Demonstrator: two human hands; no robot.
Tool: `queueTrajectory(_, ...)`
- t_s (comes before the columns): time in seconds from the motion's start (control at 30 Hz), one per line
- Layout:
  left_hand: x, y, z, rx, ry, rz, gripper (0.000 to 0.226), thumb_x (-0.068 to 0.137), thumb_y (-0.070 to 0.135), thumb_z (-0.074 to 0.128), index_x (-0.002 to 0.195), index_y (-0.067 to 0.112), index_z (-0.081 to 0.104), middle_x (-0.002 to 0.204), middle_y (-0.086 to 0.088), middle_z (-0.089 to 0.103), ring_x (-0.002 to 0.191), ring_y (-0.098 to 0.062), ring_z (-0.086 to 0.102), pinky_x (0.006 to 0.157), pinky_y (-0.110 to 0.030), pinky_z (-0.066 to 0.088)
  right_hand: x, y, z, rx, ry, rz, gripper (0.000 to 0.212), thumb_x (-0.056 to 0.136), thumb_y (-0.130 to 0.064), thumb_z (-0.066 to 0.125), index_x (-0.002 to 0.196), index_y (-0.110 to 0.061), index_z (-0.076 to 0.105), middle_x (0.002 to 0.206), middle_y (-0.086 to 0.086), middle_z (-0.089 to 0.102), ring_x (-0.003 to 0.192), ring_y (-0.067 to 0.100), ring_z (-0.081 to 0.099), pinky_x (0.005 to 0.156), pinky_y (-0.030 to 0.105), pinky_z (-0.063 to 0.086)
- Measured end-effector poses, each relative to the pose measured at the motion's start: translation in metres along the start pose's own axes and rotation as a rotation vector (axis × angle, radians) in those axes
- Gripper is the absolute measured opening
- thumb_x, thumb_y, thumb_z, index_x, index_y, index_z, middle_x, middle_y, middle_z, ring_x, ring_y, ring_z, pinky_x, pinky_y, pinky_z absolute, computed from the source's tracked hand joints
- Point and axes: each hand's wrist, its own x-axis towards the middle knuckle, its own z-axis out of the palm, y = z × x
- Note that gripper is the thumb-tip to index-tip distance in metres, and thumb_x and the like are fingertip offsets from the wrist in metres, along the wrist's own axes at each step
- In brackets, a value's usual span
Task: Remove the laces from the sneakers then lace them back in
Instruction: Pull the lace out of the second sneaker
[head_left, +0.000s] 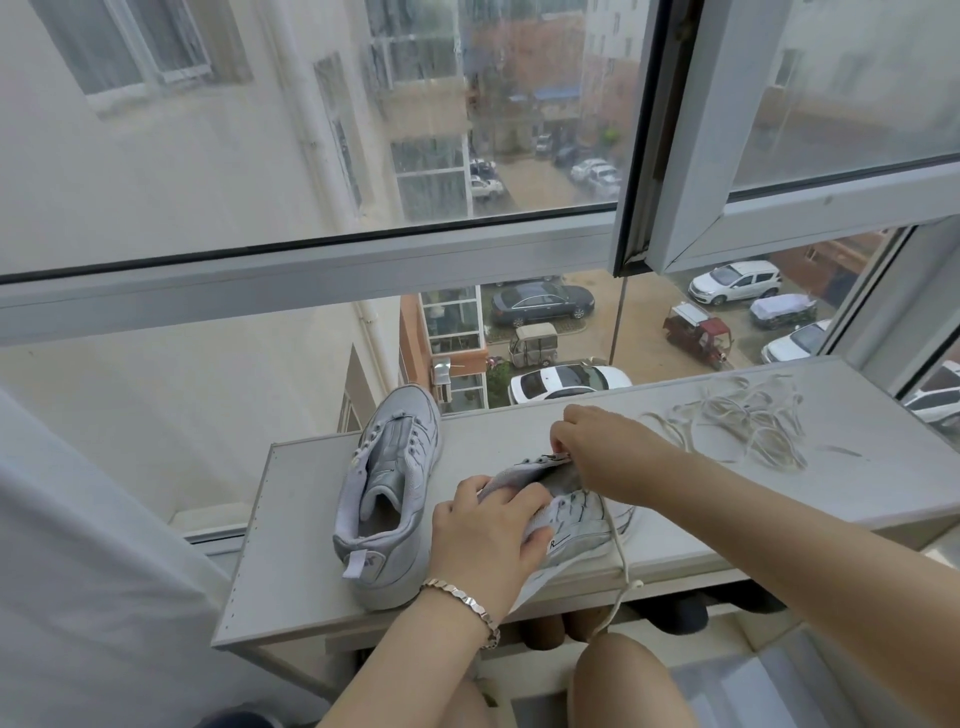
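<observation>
Head view: the left hand (488, 530), fingers curled, grips the near sneaker (579, 525) by its heel collar on the white table (291, 571). The right hand (608, 452) pinches that shoe's eyelet edge at its 12 o'clock. A trailing lace (621, 566) drops over the table's front edge at 5 o'clock. The laceless sneaker (387, 488) stands just beside, at 9 o'clock; a loose lace (748, 415) lies heaped at 2 o'clock.

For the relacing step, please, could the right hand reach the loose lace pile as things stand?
Probably yes: the loose lace pile lies beside the right hand, only bare shelf between.
</observation>
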Motion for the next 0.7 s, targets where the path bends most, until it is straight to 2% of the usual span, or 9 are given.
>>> queueTrajectory(0.07, 0.0, 0.0, 0.0, 0.011, 0.006, -0.006, 0.036, 0.058, 0.044, 0.059, 0.087, 0.034, 0.04, 0.069, 0.021, 0.063, 0.071, -0.016, 0.064, 0.042, -0.027, 0.045, -0.001, -0.001, 0.0, 0.029, -0.005, 0.009, 0.027, 0.091, -0.005, 0.041, 0.115, -0.012, 0.051, 0.114, 0.006, 0.046, 0.093, 0.027, 0.053, 0.065, 0.029, 0.034)
queueTrajectory(0.13, 0.0, 0.0, -0.001, 0.021, 0.005, -0.012, 0.035, 0.058, 0.045, 0.058, 0.087, 0.034, 0.04, 0.069, 0.021, 0.063, 0.071, -0.015, 0.064, 0.042, -0.028, 0.045, -0.002, 0.003, -0.001, 0.123, 0.001, 0.011, 0.026, 0.096, -0.013, 0.042, 0.117, -0.014, 0.057, 0.109, 0.002, 0.049, 0.095, 0.023, 0.054, 0.07, 0.027, 0.035)
queueTrajectory(0.2, 0.0, -0.001, -0.001, 0.03, 0.004, -0.012, 0.029, 0.064, 0.047, 0.052, 0.087, 0.034, 0.04, 0.068, 0.022, 0.062, 0.071, -0.015, 0.065, 0.043, -0.027, 0.046, -0.001, 0.01, 0.001, 0.3, 0.037, 0.033, 0.024, 0.096, -0.022, 0.048, 0.111, -0.016, 0.065, 0.088, -0.009, 0.052, 0.088, 0.011, 0.053, 0.073, 0.02, 0.034)
queueTrajectory(0.3, 0.0, -0.001, -0.002, 0.019, -0.013, -0.019, 0.024, 0.068, 0.047, 0.038, 0.086, 0.032, 0.039, 0.067, 0.024, 0.061, 0.072, -0.015, 0.064, 0.043, -0.026, 0.045, -0.004, 0.015, 0.009, 0.49, 0.156, 0.127, 0.018, 0.09, -0.023, 0.058, 0.1, -0.017, 0.073, 0.063, -0.025, 0.051, 0.061, -0.004, 0.048, 0.058, 0.01, 0.033)
queueTrajectory(0.4, 0.001, 0.0, -0.003, 0.017, -0.015, -0.016, 0.023, 0.068, 0.047, 0.038, 0.086, 0.032, 0.039, 0.065, 0.023, 0.06, 0.071, -0.014, 0.064, 0.043, -0.025, 0.044, -0.007, 0.014, 0.019, 0.639, 0.19, 0.226, 0.013, 0.086, -0.024, 0.064, 0.089, -0.019, 0.075, 0.043, -0.03, 0.052, 0.052, -0.011, 0.052, 0.049, 0.005, 0.036)
queueTrajectory(0.47, 0.0, 0.0, -0.002, 0.013, -0.014, -0.013, 0.023, 0.068, 0.047, 0.038, 0.086, 0.032, 0.04, 0.065, 0.023, 0.06, 0.071, -0.015, 0.063, 0.043, -0.025, 0.044, -0.007, 0.015, 0.024, 0.82, 0.2, 0.279, 0.008, 0.082, -0.024, 0.069, 0.078, -0.022, 0.075, 0.05, -0.017, 0.061, 0.044, -0.002, 0.053, 0.046, 0.007, 0.037)
queueTrajectory(0.53, 0.0, 0.0, -0.002, -0.007, -0.02, -0.026, 0.024, 0.068, 0.047, 0.04, 0.087, 0.032, 0.041, 0.065, 0.023, 0.061, 0.072, -0.015, 0.064, 0.043, -0.026, 0.045, -0.007, 0.017, 0.029, 0.988, 0.231, 0.315, 0.01, 0.079, -0.022, 0.072, 0.069, -0.023, 0.073, 0.059, 0.006, 0.068, 0.05, 0.011, 0.052, 0.048, 0.019, 0.041)
queueTrajectory(0.57, 0.001, 0.001, -0.002, -0.01, -0.024, -0.032, 0.024, 0.068, 0.047, 0.041, 0.087, 0.031, 0.041, 0.065, 0.024, 0.061, 0.072, -0.015, 0.064, 0.043, -0.027, 0.045, -0.008, 0.018, 0.031, 1.052, 0.247, 0.324, 0.01, 0.079, -0.019, 0.073, 0.069, -0.02, 0.073, 0.058, 0.01, 0.067, 0.051, 0.013, 0.051, 0.048, 0.02, 0.04)
queueTrajectory(0.7, 0.001, 0.003, -0.006, 0.006, -0.054, -0.032, 0.031, 0.064, 0.044, 0.059, 0.086, 0.031, 0.041, 0.067, 0.025, 0.062, 0.073, -0.015, 0.065, 0.047, -0.029, 0.048, -0.006, 0.017, 0.039, 1.248, 0.3, 0.378, 0.006, 0.081, -0.006, 0.069, 0.078, -0.002, 0.073, 0.04, -0.008, 0.055, 0.035, 0.001, 0.043, 0.038, 0.012, 0.035)
